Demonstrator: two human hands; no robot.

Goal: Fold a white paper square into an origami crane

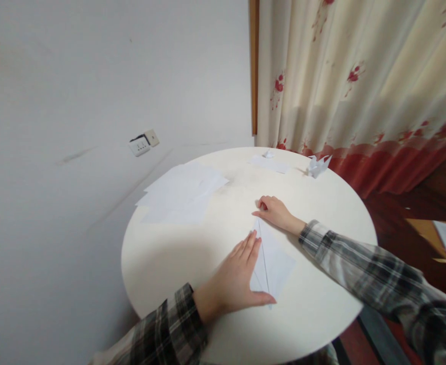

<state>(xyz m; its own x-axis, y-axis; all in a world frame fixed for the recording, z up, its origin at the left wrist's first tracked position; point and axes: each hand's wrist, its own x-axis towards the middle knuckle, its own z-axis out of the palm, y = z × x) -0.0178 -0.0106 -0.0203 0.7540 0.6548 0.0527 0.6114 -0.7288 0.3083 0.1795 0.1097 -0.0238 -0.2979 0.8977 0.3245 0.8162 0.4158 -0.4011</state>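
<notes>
A folded white paper (274,261), kite-shaped with a centre crease, lies on the round white table (170,258). My left hand (232,279) lies flat on the paper's left half, fingers stretched out together and thumb along its lower edge. My right hand (274,210) rests at the paper's far tip, fingers curled and pressing down on the point. Both arms wear plaid sleeves.
A loose stack of white sheets (183,192) lies at the table's far left. A folded paper crane (319,165), a flat sheet (270,163) and a small paper scrap (268,153) sit at the far edge. Behind are a wall socket (143,144) and a flowered curtain (360,81).
</notes>
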